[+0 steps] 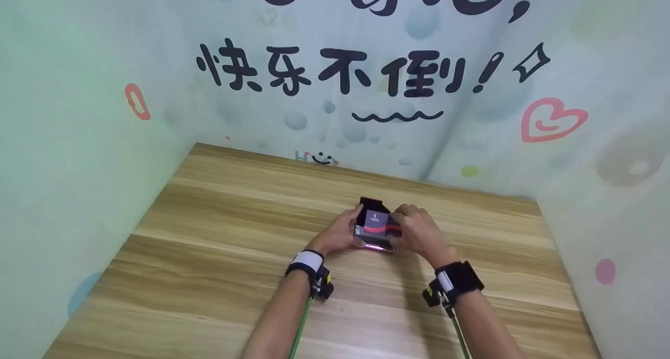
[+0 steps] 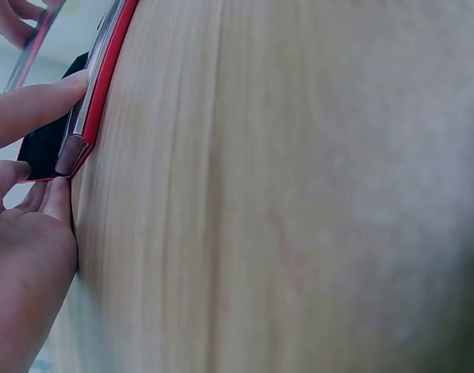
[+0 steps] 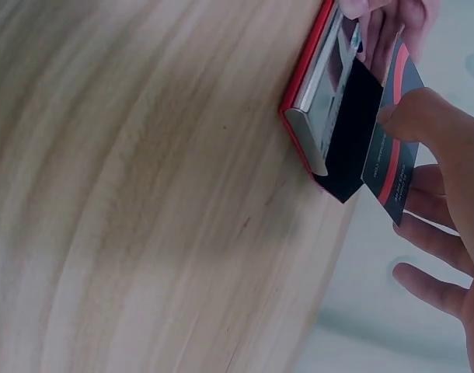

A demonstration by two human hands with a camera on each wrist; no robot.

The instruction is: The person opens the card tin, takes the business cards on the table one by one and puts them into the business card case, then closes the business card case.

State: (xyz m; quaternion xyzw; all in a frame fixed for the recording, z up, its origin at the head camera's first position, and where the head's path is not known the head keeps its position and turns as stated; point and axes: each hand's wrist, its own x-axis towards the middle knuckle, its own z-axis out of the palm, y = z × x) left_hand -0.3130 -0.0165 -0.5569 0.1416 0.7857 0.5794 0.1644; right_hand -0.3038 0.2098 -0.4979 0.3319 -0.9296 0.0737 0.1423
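A card case with a red outside, metal inner frame and black lid (image 1: 370, 203) lies open on the wooden table. My left hand (image 1: 339, 232) grips its left side. In the left wrist view the thumb rests on the metal edge by the red cover (image 2: 108, 74), with fingers round the far end. My right hand (image 1: 420, 231) pinches a dark business card (image 1: 376, 220) with a red wavy stripe, held above the open case. The right wrist view shows the card (image 3: 391, 159) tilted between thumb and fingers, beside the black lid flap (image 3: 353, 136).
The wooden table (image 1: 209, 254) runs back to a printed wall (image 1: 314, 102) with dark lettering. Pale walls stand at left and right. Both wrists carry strapped cameras (image 1: 322, 283) with green cables (image 1: 302, 325) trailing toward me.
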